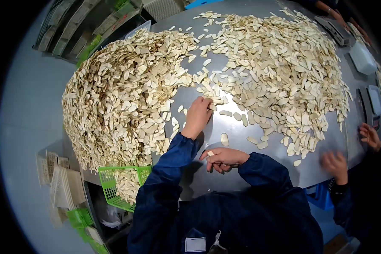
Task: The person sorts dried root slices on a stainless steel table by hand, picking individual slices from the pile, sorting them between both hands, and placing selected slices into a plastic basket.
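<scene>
Pale, flat, oval dried slices lie on the metal table [237, 139] in a big left pile [118, 93] and a wider right pile [283, 67]. My left hand [197, 116] reaches to the loose slices between the piles, its fingers bent around a slice [213, 107] at the tips. Closer to my body, my right hand [225, 158] is closed with a small pale slice [211, 154] between thumb and forefinger. A few single slices, such as one slice [225, 139], lie just beyond the right hand.
A green plastic basket [110, 186] holding slices stands at the table's left front edge. On the right are a co-worker's blurred hand [335, 166] and another hand [370, 136], a white container [363, 58] and scales [332, 30]. Racks [67, 25] stand at the upper left.
</scene>
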Available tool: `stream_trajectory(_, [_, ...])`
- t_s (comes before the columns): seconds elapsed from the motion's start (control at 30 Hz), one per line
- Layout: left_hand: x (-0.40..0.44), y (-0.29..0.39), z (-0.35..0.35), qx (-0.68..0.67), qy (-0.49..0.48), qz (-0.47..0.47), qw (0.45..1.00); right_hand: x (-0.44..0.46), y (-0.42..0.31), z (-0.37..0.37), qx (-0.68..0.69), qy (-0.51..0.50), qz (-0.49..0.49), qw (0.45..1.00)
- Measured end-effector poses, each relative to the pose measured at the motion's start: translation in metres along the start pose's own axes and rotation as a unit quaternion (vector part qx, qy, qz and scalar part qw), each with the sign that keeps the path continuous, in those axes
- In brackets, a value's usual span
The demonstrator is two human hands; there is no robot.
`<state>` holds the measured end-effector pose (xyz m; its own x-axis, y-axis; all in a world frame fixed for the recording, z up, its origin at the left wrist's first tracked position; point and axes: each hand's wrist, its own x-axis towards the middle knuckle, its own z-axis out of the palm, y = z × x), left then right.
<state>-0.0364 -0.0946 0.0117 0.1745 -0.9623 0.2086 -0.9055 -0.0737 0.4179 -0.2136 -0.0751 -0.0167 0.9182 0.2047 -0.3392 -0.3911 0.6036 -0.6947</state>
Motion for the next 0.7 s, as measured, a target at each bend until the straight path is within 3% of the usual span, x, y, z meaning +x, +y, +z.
stream_trajectory(0.17, [-0.01, 0.006, -0.002, 0.011, -0.067, -0.029, 0.997, -0.003, -0.002, 0.0, 0.01, 0.012, -0.001, 1.0])
stream_trajectory(0.27, [-0.023, 0.009, -0.001, -0.198, -0.139, -0.146, 0.959, -0.003, -0.004, 0.002, 0.004, 0.015, 0.007, 1.0])
stream_trajectory(0.3, [-0.025, 0.007, 0.002, -0.189, -0.141, -0.09, 0.968, -0.003, -0.004, 0.003, 0.003, 0.014, 0.006, 1.0])
stream_trajectory(0.4, [-0.021, 0.007, 0.005, -0.246, -0.189, -0.088, 0.947, -0.002, -0.002, 0.002, -0.002, 0.014, 0.006, 1.0])
stream_trajectory(0.53, [-0.003, 0.01, 0.021, -0.07, 0.009, 0.094, 0.993, -0.003, -0.005, 0.002, -0.013, 0.019, 0.006, 1.0])
stream_trajectory(0.57, [-0.003, 0.01, 0.027, -0.034, -0.013, 0.087, 0.996, -0.003, -0.006, 0.003, -0.013, 0.023, 0.01, 1.0])
stream_trajectory(0.7, [0.003, 0.041, 0.011, -0.281, -0.251, -0.055, 0.925, -0.002, -0.003, 0.003, -0.02, 0.023, 0.012, 0.999])
